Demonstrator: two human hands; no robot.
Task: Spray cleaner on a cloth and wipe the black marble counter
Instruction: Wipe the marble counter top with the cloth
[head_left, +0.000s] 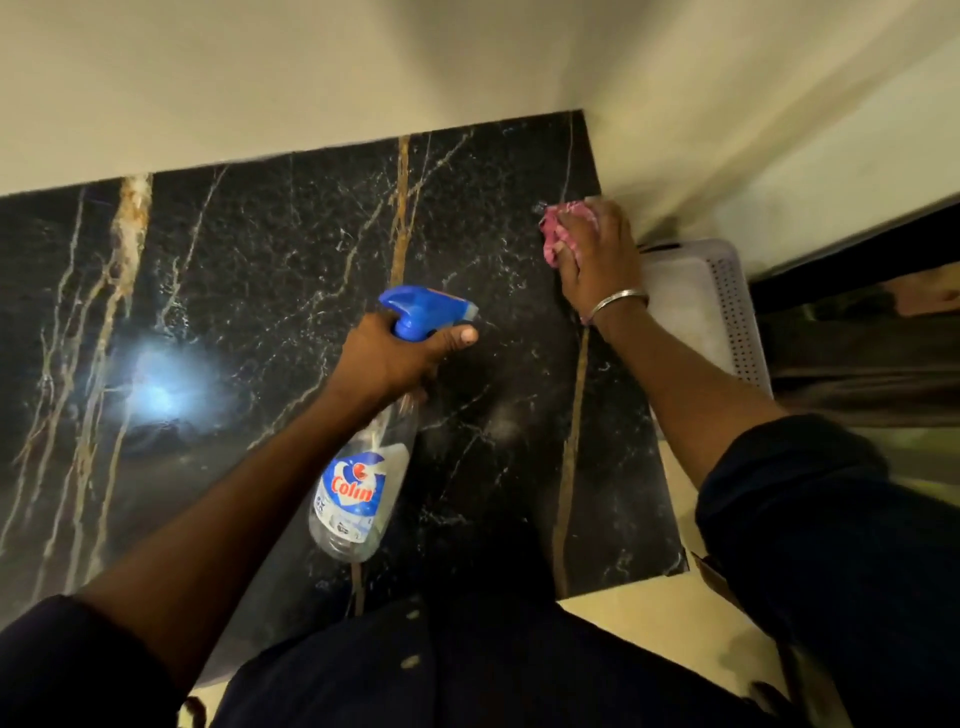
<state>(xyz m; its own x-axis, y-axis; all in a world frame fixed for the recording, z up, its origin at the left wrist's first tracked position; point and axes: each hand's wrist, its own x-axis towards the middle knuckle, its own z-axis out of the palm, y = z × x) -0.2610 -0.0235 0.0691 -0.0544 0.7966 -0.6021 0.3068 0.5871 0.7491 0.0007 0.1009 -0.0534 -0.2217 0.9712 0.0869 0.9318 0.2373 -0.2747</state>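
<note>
The black marble counter with gold and white veins fills the middle of the view. My left hand grips the neck of a clear spray bottle with a blue trigger head, held above the counter's middle, nozzle pointing right. My right hand presses a crumpled pink cloth onto the counter's far right corner, beside the wall. A metal bangle sits on that wrist.
Cream walls border the counter at the back and right. A white perforated plastic basket stands just past the counter's right edge. A lamp's bright reflection shows on the left of the marble. Pale floor lies below the right edge.
</note>
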